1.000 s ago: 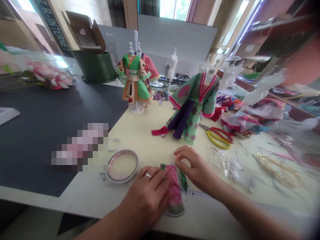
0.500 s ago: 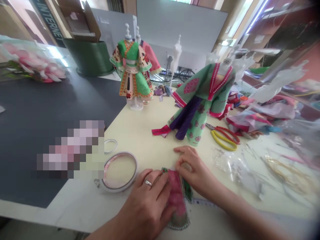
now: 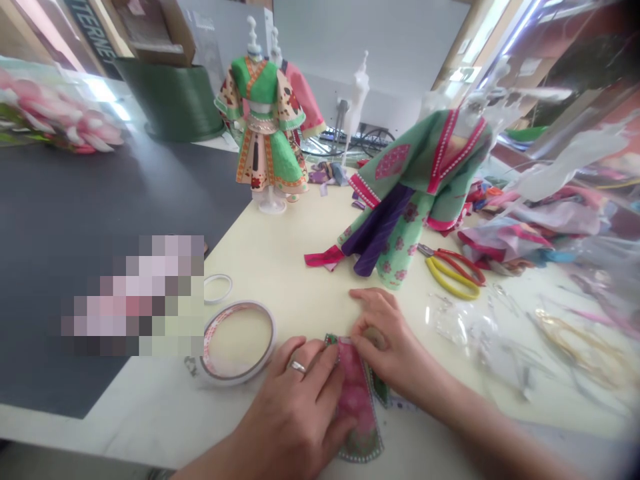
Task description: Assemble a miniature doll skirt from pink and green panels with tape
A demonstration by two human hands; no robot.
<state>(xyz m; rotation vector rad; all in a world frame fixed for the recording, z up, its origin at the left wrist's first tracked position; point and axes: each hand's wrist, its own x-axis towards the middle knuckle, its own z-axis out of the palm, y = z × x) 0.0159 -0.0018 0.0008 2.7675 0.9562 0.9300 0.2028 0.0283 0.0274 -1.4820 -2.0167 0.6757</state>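
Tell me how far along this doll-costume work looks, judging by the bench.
Done, it seems: the green-and-orange dress stands complete on its stand, and the green robe looks finished too. In hand: the left hand and right hand press on a pink beaded-edge panel. Left: the panel looks unattached, with the tape roll lying beside it.
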